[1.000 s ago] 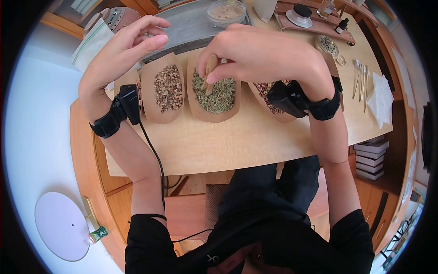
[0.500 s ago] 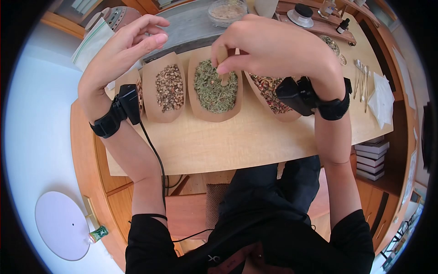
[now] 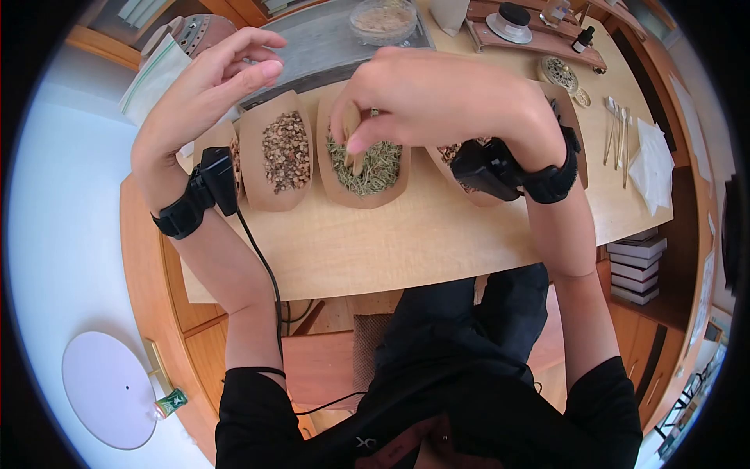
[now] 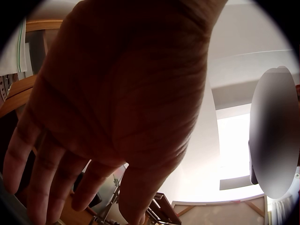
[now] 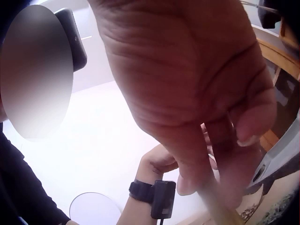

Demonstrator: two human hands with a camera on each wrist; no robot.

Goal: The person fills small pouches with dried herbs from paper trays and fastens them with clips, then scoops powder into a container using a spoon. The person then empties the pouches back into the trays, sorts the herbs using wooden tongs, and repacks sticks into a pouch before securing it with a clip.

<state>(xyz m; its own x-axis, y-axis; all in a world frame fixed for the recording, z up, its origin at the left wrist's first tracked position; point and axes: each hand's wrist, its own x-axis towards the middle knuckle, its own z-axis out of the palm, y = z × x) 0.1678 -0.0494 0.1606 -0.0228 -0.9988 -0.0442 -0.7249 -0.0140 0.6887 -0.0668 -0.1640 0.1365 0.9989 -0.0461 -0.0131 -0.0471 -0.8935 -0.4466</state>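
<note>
Head view bright, fisheye-curved, black-cornered; wrist views backlit, white glare behind, left grip [image 4: 115,103] deeply shadowed.

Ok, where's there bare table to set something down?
Bare: the tabletop, between the paper trays and its near edge; a smaller patch between right forearm and thin tools. Crowded: the tray row beneath the right hand.

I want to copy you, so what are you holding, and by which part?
The right hand pinches a small tan tool by its upper part; the left hand holds nothing.
</note>
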